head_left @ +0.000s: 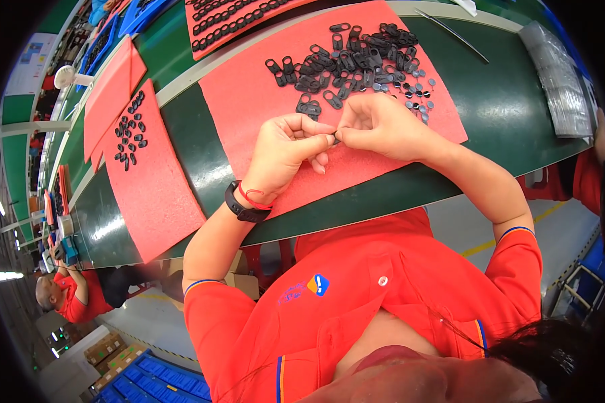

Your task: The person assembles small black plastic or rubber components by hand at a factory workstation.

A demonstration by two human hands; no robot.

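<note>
My left hand (284,146) and my right hand (386,127) meet over the pink foam mat (245,111). Fingertips of both are pinched together on a small dark part (336,137); most of it is hidden, so its exact kind cannot be made out. Just beyond the hands lies a heap of black plastic pieces (346,62), each long and rounded with a ring-shaped end. Beside the heap, nearer my right hand, small round silver and black discs (420,91) are scattered on the mat.
Another pink mat (156,215) at the left carries several small black parts (131,131). At the far side, a pink sheet (249,23) holds rows of black pieces. Metal tweezers (454,35) and stacked clear plastic trays (554,77) lie right on the green table (497,114). A person in red (81,295) sits far left.
</note>
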